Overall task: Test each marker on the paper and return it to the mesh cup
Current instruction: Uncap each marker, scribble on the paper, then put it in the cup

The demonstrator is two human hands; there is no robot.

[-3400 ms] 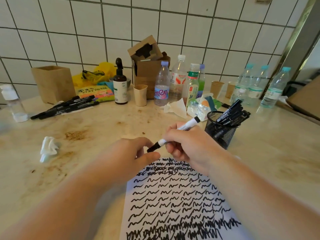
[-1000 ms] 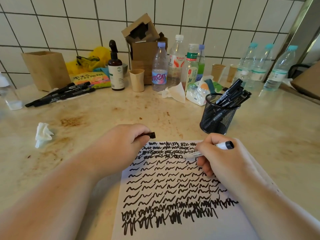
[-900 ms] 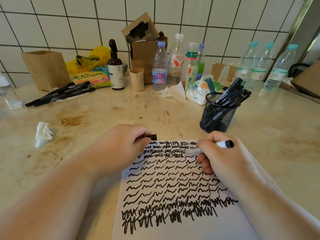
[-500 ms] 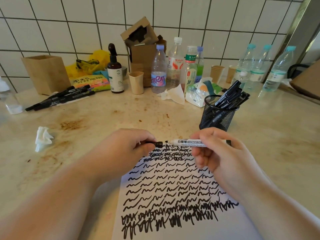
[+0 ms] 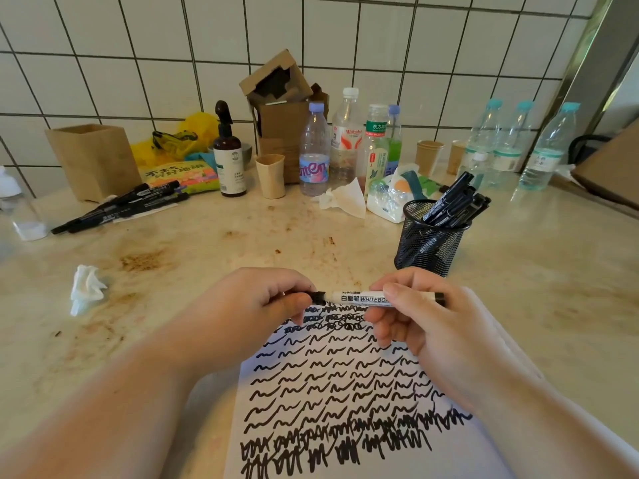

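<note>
1. Both hands hold one whiteboard marker [image 5: 359,298] level above the paper [image 5: 332,375].
2. Left hand [image 5: 249,305] pinches its black cap [image 5: 318,297]; right hand [image 5: 418,316] grips the barrel.
3. Mesh cup [image 5: 428,243] stands just behind, holding several markers.

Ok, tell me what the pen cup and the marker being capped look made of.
Mesh cup: likely metal wire mesh, matte black; you can see through its fine grid. Whiteboard marker: apparently smooth white plastic barrel with printed label and black cap, gripped by both hands.
</note>
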